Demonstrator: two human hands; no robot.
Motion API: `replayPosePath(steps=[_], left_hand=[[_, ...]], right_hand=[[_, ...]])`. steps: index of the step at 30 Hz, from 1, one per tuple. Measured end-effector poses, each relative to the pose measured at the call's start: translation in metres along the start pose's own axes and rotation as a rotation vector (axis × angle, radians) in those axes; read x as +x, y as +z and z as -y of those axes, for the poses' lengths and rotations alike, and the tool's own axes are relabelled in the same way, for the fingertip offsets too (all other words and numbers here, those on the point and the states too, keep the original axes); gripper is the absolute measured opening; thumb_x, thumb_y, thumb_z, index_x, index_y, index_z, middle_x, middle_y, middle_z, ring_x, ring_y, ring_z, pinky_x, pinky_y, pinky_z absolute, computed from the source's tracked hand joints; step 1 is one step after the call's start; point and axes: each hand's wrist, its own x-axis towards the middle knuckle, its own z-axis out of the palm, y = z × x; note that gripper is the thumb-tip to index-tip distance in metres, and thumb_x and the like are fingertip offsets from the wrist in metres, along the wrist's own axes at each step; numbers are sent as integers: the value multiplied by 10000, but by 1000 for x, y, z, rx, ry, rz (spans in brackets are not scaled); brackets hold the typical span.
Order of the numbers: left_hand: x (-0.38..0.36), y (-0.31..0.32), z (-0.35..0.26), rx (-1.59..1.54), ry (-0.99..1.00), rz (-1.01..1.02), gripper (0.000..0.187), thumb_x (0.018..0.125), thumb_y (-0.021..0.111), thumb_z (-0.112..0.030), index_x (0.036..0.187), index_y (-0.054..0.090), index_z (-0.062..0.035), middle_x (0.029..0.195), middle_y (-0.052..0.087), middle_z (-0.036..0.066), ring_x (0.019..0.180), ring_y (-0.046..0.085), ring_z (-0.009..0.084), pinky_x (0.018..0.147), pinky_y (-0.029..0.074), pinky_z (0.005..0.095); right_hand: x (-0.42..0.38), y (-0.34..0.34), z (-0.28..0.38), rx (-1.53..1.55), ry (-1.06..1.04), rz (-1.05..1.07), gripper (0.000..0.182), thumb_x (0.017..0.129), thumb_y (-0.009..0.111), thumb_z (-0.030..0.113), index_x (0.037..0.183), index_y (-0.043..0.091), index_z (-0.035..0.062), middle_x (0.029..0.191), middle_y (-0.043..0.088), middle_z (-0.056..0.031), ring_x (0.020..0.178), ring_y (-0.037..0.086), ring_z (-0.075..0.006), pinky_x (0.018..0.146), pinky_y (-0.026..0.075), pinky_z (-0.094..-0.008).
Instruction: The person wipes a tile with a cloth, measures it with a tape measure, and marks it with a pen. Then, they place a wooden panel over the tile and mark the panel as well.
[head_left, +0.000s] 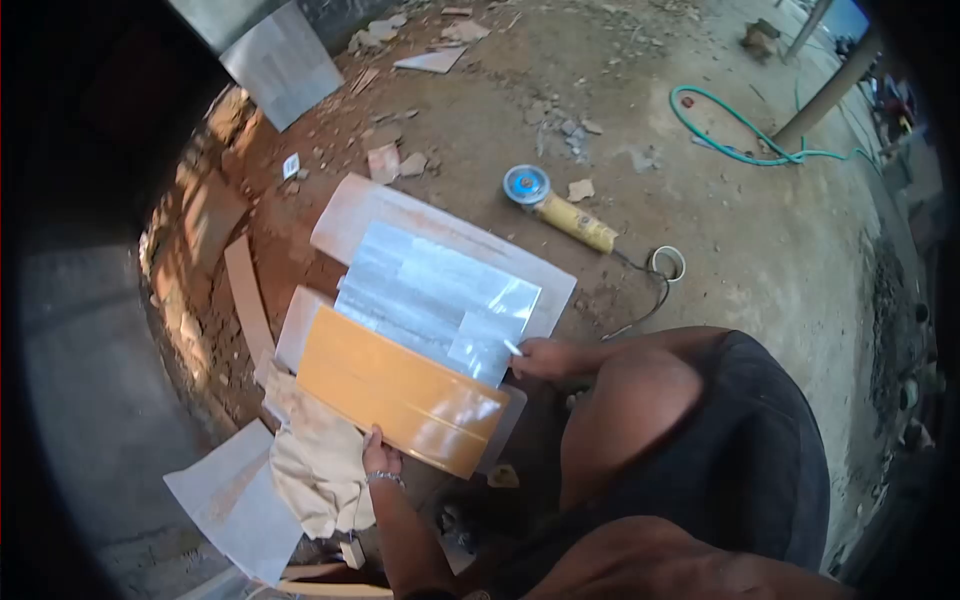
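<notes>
My left hand (380, 455), with a bracelet at the wrist, grips the near edge of a glossy orange tile (400, 390), thumb on top. The orange tile partly overlaps a shiny grey patterned tile (430, 290). My right hand (545, 358) is closed on a slim white stick (513, 348), perhaps a marker, at the grey tile's right edge. Under these lies a larger pale sheet or tile (360, 215). A crumpled beige cloth (320, 450) is left of my left hand.
An angle grinder (570, 217) with a blue disc lies beyond the tiles, its cord running near a tape roll (667, 263). A green hose (735, 152) loops by a post (830, 90). Grey tiles (282, 62) and broken pieces (383, 163) lie on the dirt at left.
</notes>
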Motion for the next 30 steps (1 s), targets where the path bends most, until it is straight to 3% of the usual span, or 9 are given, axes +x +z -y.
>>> replayPosePath(steps=[8,13,19,20,22,24,27,29,30], left_hand=[[-29,-16,-144,156,399,4,201,987,628,-155,1135,618,-19,1011,706,91,872,683,185,753,573,304],[-115,146,-277,870,932,194,69,959,614,-69,929,613,-7,824,609,-12,724,511,68,689,412,215],[-141,330,-270,1651,1122,567,137,878,691,-202,968,697,-99,830,655,65,910,590,227,933,339,362],[-131,347,-266,1712,1083,665,151,883,676,-139,999,673,-42,913,679,85,921,594,264,895,438,375],[-116,373,-257,1880,1313,647,141,916,653,-233,1002,700,-132,946,709,56,910,635,247,981,337,398],[-79,396,-253,1938,1238,722,187,913,664,-300,1045,717,-179,897,718,72,943,663,220,973,398,402],[-64,444,-262,2238,274,1018,705,795,788,-264,1441,520,-181,1439,529,133,1338,453,350,1078,372,477],[-86,413,-232,1885,1484,686,344,846,738,-246,1187,715,-213,1116,696,41,1119,581,297,948,437,450],[-76,408,-225,1881,1469,676,344,846,738,-246,1187,715,-213,1116,696,41,1119,581,297,948,437,450]], right_hand=[[-12,-86,53,-300,-214,-55,319,1007,508,324,1088,678,67,1002,687,-130,950,646,-262,851,496,-419],[-54,-142,83,-200,-330,-535,502,953,624,449,1217,615,21,1080,678,-205,1013,650,-348,851,499,-456],[-75,-151,78,38,-334,-215,707,781,835,435,1305,592,28,767,465,42,746,492,-116,683,414,-283],[-68,-144,69,68,-405,-145,691,760,860,393,1282,604,20,755,431,78,700,444,-88,629,375,-267],[-80,-137,71,248,-249,40,625,772,860,332,1242,613,2,969,656,14,874,580,-71,770,477,-248],[-68,-139,28,174,-183,66,583,808,838,293,1255,605,-1,1092,681,-33,983,607,-92,864,489,-262],[-72,-106,40,248,-381,-375,386,879,783,259,1152,645,24,974,678,6,848,596,-74,738,478,-253],[-62,-102,35,312,-369,-484,229,925,732,247,1021,653,55,813,622,44,667,504,-51,592,378,-239],[-61,-110,18,400,-286,-415,218,933,721,256,992,643,62,771,595,49,617,448,-46,562,325,-239]])
